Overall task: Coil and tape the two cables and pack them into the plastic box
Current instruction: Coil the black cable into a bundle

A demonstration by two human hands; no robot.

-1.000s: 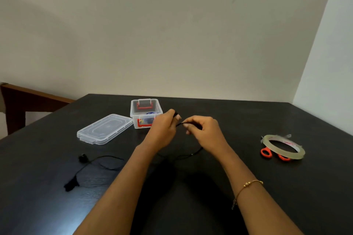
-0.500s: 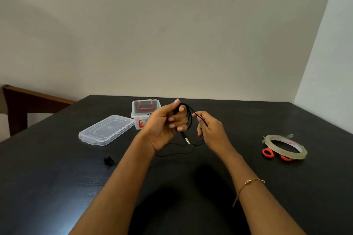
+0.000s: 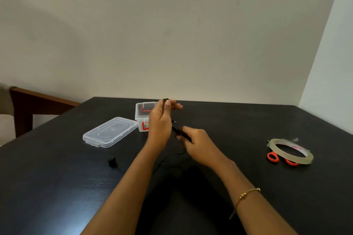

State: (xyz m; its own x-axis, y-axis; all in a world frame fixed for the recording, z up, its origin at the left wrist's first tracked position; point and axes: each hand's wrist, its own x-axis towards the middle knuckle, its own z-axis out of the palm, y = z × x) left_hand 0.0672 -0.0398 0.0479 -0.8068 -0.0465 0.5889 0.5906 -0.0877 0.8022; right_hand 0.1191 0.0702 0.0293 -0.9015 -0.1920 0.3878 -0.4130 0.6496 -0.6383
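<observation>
Loose tail: the black cable (image 3: 172, 160) trails on the table (image 3: 57, 187) nearest the body, under both wrists, ending at a small black piece (image 3: 112, 162) to the left.
Right hand (image 3: 198, 143): fingers curled round the cable just below and right of the left hand; the nearer hand to the slack.
Left hand (image 3: 160, 122): raised, thumb and fingers pinching the gathered loops, which hang roughly upright.
Judgement: next wrap goes up from right hand to left.
Farther: lid (image 3: 109, 132), open plastic box (image 3: 142, 118) behind the left hand; tape roll (image 3: 290, 150) on orange scissors (image 3: 273, 156), well right.
</observation>
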